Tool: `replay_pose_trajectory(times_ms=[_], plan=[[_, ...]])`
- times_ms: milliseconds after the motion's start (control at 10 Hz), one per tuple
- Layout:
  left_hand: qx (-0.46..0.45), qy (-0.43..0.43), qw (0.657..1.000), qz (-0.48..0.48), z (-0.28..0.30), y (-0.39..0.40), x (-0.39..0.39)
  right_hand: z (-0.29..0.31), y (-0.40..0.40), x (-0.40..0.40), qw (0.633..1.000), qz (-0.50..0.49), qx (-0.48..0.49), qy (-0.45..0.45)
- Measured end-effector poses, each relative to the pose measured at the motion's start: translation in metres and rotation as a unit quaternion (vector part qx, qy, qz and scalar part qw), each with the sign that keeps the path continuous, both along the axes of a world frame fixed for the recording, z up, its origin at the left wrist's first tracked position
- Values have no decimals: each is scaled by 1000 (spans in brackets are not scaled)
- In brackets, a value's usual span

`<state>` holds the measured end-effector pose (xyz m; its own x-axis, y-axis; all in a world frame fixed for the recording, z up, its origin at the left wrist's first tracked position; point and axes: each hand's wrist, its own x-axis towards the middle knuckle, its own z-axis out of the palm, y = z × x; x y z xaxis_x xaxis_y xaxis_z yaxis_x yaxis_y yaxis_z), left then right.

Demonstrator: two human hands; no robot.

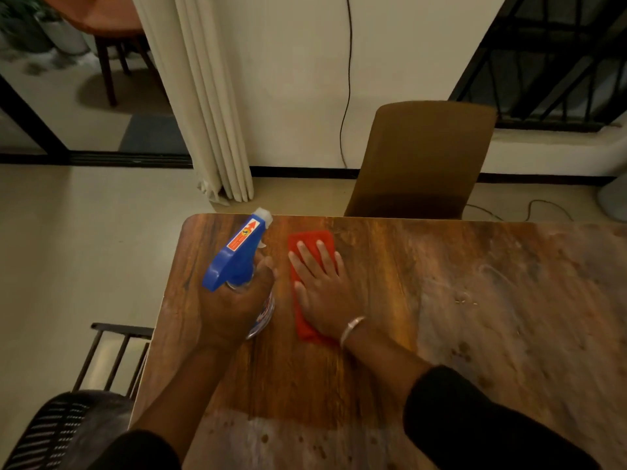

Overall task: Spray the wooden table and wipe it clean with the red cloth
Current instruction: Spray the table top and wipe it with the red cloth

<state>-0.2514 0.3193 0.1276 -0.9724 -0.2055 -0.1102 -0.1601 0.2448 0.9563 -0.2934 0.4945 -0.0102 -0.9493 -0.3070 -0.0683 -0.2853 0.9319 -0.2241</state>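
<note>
right hand [325, 293] flat on red cloth [307, 244] (folded)

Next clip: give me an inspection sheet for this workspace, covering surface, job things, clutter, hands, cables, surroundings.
Surface: wooden table, darker around the cloth, pale smears and spots at right and near edge.
Job's things: red cloth flat on the table; spray bottle with blue head, nozzle pointing away from the person.
Clutter: small crumbs on the right side.
Hands: left hand grips the bottle; right hand presses flat on the cloth, fingers straight.
Cables: black cable down the wall; another on the floor.
Surroundings: brown chair, curtain, black chair.
</note>
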Motion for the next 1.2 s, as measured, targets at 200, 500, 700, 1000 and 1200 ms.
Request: replay_pose_trajectory(times_ms=[200, 500, 700, 1000, 1200], plan=[[23, -20, 999, -33, 10, -1, 3, 16, 125, 5, 980, -185, 47, -52], [15, -98, 992, -81, 24, 17, -9, 25, 92, -39, 979, -185, 50, -64], [-54, 100, 991, -72, 40, 56, -15, 10, 139, 124, 989, -134, 48, -35], [52, -165, 968, -181, 23, 93, -36, 15, 160, 38, 961, -259, 88, -36], [-2, -122, 979, -165, 13, 142, -37, 1, 157, 155, 992, -122, 26, 9]])
